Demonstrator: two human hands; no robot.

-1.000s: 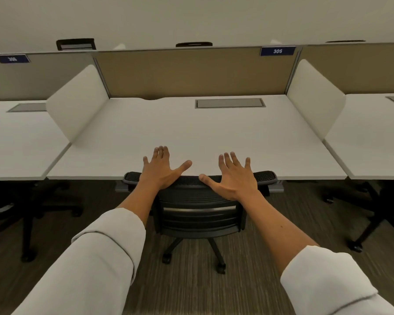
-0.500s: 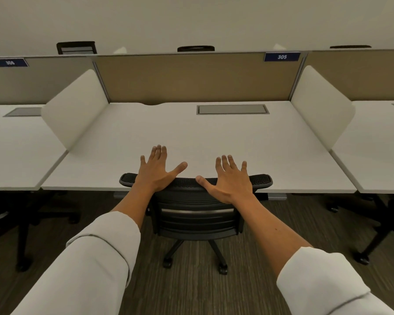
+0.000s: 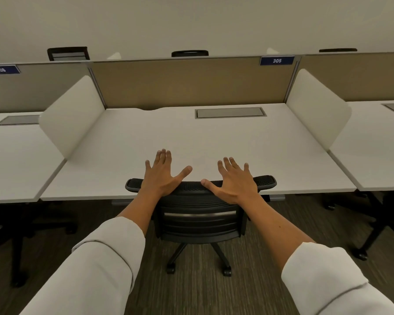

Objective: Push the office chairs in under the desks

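The head view, the only one, looked forward and down over a white desk point(image 3: 214, 142) walled by a tan back panel point(image 3: 191, 83) and two white side dividers; a black office chair point(image 3: 200, 223) stood at the near edge of that desk, centred, its backrest facing the person and its armrests level with the desk's front edge, so that the seat appeared to be largely under the top already, though the seat itself was hidden. The left hand point(image 3: 163, 176) lay flat on the left part of the backrest's top rim, fingers point(image 3: 162, 156) spread and pointing away over the desk, thumb out to the right; the right hand point(image 3: 233, 181) mirrored it on the right part, fingers spread, thumb pointing left along the rim; neither hand gripped anything. The chair top sat under the heels of the palms, while the fingertips reached past it, above the desk surface. The step in hand looked like the last of the push for this chair; the next move probably called for lifting both palms off and turning to another desk; dark chair bases point(image 3: 373, 235) showed under the desks to the left and right, but how far in those chairs sat could not be told.
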